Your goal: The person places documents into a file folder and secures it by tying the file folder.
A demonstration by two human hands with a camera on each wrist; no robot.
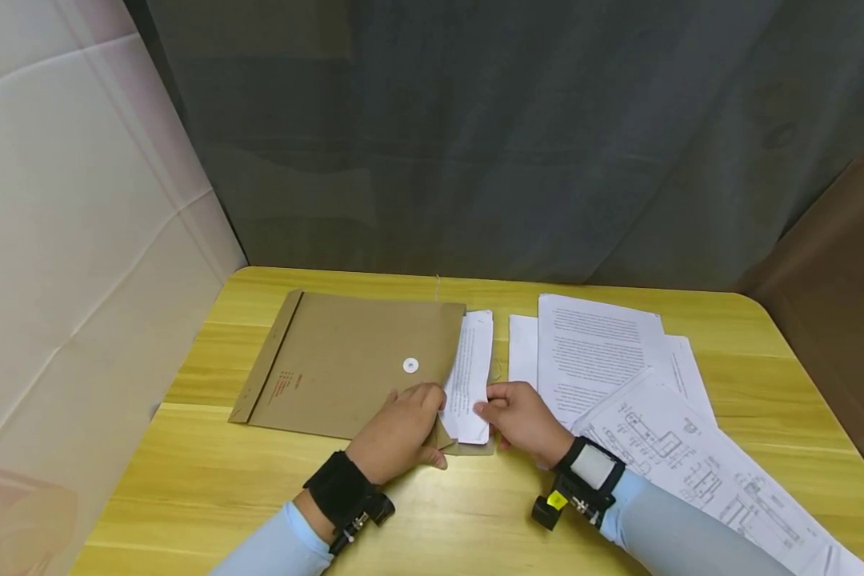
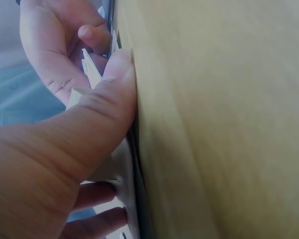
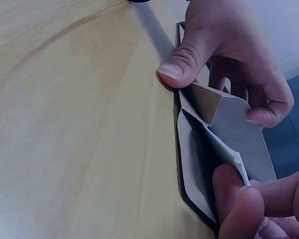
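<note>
A brown kraft envelope point(image 1: 346, 360) with a white button fastener lies flat on the yellow wooden table point(image 1: 475, 512). Folded white printed sheets point(image 1: 473, 372) stick out of its open right end. My left hand point(image 1: 432, 416) grips the near corner of the envelope's mouth, with the thumb point(image 3: 177, 69) pressed on top of the envelope point(image 3: 65, 124) and the fingers under the lip. My right hand point(image 1: 493, 412) pinches the near edge of the sheets point(image 3: 229, 129) at the opening. In the left wrist view my left thumb point(image 2: 109, 89) lies against the envelope point(image 2: 214, 124).
A loose pile of printed pages point(image 1: 598, 352) lies on the right of the table. A sheet with line drawings point(image 1: 691, 456) overlaps the pile and runs to the near right edge. A dark curtain point(image 1: 475, 136) hangs behind and a white panel point(image 1: 65, 240) stands on the left.
</note>
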